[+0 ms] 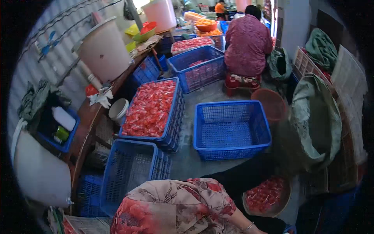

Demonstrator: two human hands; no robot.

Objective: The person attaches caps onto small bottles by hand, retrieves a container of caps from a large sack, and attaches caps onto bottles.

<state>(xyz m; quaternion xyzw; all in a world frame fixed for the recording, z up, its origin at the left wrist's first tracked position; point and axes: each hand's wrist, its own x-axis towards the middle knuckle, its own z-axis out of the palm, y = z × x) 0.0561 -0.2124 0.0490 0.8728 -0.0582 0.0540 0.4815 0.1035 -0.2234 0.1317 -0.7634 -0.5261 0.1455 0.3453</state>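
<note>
My left arm, in a floral sleeve [183, 202], crosses the bottom of the view, with a bracelet at the wrist. The lower edge cuts off my left hand [258, 231], so its fingers are hidden. Just above the wrist, beside my dark-trousered leg [245, 171], stands a round basin [287, 201] holding small red wrapped packets [267, 193]. A small blue thing [289, 229] shows at the bottom edge, too cut off to name. My right hand is out of view.
In front lies a blue crate [233, 151]. Left of it stand a crate heaped with red packets [150, 109] and another blue crate [105, 175]. A person [249, 43] sits ahead, facing away. On the right are a red basket [269, 105] and a green-grey sack [302, 113].
</note>
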